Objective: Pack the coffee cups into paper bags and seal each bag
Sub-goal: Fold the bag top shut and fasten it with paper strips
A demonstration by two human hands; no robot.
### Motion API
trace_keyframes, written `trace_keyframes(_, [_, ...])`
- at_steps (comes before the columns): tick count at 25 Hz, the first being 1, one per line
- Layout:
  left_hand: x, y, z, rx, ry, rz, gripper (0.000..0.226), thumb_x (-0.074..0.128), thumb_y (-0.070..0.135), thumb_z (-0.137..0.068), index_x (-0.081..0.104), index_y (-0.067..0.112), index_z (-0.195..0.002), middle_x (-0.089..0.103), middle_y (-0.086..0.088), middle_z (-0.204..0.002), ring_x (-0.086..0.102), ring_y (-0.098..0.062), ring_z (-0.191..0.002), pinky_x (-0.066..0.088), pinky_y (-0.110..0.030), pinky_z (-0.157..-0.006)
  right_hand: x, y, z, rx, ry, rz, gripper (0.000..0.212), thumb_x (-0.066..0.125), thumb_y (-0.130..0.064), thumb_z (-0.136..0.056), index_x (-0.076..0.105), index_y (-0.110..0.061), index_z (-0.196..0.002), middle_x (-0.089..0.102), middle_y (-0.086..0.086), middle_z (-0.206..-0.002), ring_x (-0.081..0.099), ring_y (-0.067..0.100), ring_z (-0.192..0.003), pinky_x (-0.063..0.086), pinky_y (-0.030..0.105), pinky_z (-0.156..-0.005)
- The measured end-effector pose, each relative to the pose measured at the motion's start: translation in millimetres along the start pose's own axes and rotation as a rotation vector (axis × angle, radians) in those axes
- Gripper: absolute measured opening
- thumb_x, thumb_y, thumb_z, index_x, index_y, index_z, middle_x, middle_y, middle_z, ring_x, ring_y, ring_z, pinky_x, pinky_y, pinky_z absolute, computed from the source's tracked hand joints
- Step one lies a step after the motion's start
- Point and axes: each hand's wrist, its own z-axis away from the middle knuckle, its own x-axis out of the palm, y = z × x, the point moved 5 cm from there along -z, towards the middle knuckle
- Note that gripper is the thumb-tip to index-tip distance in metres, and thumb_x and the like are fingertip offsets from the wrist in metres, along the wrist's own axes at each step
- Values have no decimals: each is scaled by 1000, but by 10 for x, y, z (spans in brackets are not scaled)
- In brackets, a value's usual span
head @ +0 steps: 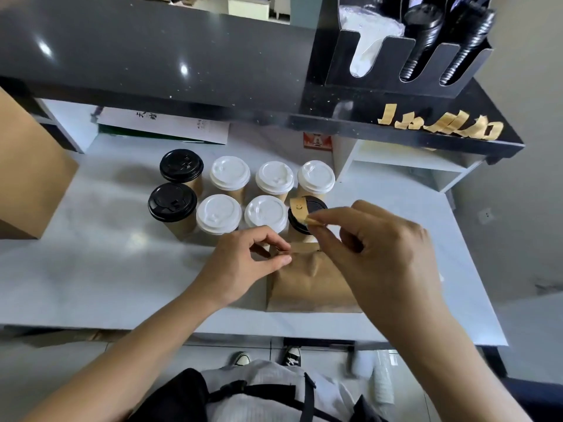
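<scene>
A brown paper bag (307,284) stands at the counter's front with its top folded over. My left hand (243,266) pinches the folded top edge at its left end. My right hand (377,254) pinches one end of a tan sticker strip (300,210) with a small smiley, held just above the fold. Behind the bag stand several kraft coffee cups in two rows: white-lidded ones (218,214) in the middle, two black-lidded ones (172,201) at the left, and one black-lidded cup (316,208) partly hidden by the sticker and my right hand.
More tan sticker strips (441,124) cling to the dark shelf's edge at the upper right, below a black holder of lids (396,65). A large brown bag (27,178) stands at the far left. Papers (164,126) lie under the shelf. The white counter (91,269) ends just before my body.
</scene>
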Motion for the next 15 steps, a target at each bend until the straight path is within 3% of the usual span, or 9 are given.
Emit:
trace_keyframes(4, [-25, 31, 1, 39, 16, 17, 16, 80, 46, -77, 70, 45, -90, 74, 15, -90, 73, -13, -87, 58, -26, -82, 148, -101, 174, -33, -31, 72, 11, 68, -35, -92, 78, -30, -90, 49, -7, -64, 49, 18, -49, 43, 32, -42])
trace_keyframes(6, [-19, 26, -5, 53, 20, 29, 21, 82, 38, -78, 66, 40, -91, 74, 17, -92, 72, -11, -90, 57, -21, -80, 276, -14, 221, 23, -49, 75, 9, 71, -32, -90, 79, -27, -90, 52, -6, -63, 51, 20, -49, 44, 33, -42])
trace_keyframes(9, [2, -3, -15, 33, 26, 93, 35, 86, 21, -79, 56, 29, -95, 75, 12, -96, 71, -10, -98, 58, -28, -82, 440, 130, 264, 100, -107, 109, 2, 79, -27, -89, 79, -28, -91, 59, -6, -66, 56, 21, -55, 45, 34, -45])
trace_keyframes(11, [3, -9, -16, 32, 9, 116, 37, 85, 20, -80, 52, 25, -97, 75, 10, -97, 72, -12, -101, 58, -34, -82, 497, 192, 279, 120, -120, 109, 5, 81, -26, -87, 79, -29, -90, 60, -7, -67, 57, 20, -56, 45, 33, -46])
trace_keyframes(15, [-9, 3, -5, 63, -52, 52, 35, 82, 28, -85, 62, 36, -112, 74, 12, -102, 69, -15, -110, 55, -40, -86, 533, 269, 278, 145, -125, 63, 8, 81, -24, -86, 80, -30, -90, 49, -13, -64, 54, 15, -55, 45, 34, -47])
